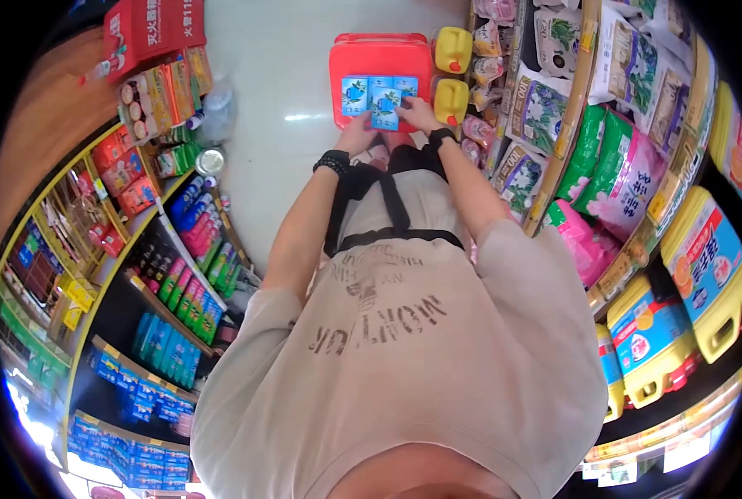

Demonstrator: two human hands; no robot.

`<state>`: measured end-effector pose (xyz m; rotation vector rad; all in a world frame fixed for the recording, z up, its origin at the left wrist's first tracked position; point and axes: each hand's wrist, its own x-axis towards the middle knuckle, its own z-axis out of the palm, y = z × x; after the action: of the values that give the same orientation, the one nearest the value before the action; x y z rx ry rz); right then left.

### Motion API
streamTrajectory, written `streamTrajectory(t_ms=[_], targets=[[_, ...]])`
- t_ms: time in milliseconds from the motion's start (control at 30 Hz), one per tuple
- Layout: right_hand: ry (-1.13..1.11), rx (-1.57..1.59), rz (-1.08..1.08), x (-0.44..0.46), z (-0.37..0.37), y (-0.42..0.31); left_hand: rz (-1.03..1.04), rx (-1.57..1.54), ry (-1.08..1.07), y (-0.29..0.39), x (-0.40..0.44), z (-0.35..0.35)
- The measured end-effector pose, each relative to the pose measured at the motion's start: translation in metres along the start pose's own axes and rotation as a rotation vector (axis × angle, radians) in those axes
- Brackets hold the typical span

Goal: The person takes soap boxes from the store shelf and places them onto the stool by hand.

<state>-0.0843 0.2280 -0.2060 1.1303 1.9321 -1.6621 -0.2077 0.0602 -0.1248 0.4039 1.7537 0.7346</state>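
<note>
While the person leans over a red stool-like surface (pixel 381 50), the front blue box (pixel 386 109) lies there, overlapping the blue boxes (pixel 355 95) behind it. The right hand (pixel 419 114) has its fingers bent onto that front box's right side, and the left hand (pixel 357 133) is at its lower left edge; whether either pinches it, I can't tell. Two yellow jugs (pixel 451 101) stand just right of the red surface.

Lettering (pixel 386 119) on blue boxes (pixel 355 93) illegibly small
</note>
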Motion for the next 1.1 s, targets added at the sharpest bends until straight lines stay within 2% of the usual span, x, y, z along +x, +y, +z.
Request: streamTrajectory(t_ms=[100, 200, 233, 367, 467, 500, 700, 800, 900, 1000, 1100], targets=[[-0.053, 0.015, 0.045, 0.012, -0.002, -0.004, 0.037, 0.074, 0.002, -0.025, 0.004, -0.003], [-0.058, -0.094, 0.047, 0.027, 0.001, -0.003, -0.055, 0.114, 0.074, 0.000, -0.021, -0.021], [-0.056, -0.127, 0.035, 0.029, 0.001, -0.006, -0.081, -0.008, 0.101, -0.001, -0.025, -0.027], [-0.061, -0.185, 0.076, 0.042, 0.008, -0.002, -0.119, -0.166, 0.284, -0.048, -0.025, -0.036], [0.042, -0.253, 0.000, 0.030, 0.008, -0.009, -0.169, -0.054, 0.247, -0.048, -0.025, -0.043], [0.014, -0.216, 0.016, 0.029, 0.006, -0.008, -0.174, -0.027, 0.237, -0.047, -0.023, -0.044], [0.122, -0.096, -0.042, 0.040, 0.023, 0.008, -0.047, -0.198, 0.291, -0.020, -0.009, -0.035], [0.220, -0.073, -0.067, 0.049, 0.032, 0.018, -0.047, -0.253, 0.289, -0.015, -0.005, -0.029], [0.220, -0.074, -0.027, 0.028, 0.019, -0.018, -0.040, -0.212, 0.256, -0.011, -0.012, -0.025], [0.259, -0.051, -0.063, 0.024, 0.022, -0.024, -0.030, -0.149, 0.251, -0.024, -0.021, -0.021], [0.252, -0.167, -0.058, 0.018, 0.023, -0.032, -0.008, -0.131, 0.270, -0.031, -0.038, -0.027]])
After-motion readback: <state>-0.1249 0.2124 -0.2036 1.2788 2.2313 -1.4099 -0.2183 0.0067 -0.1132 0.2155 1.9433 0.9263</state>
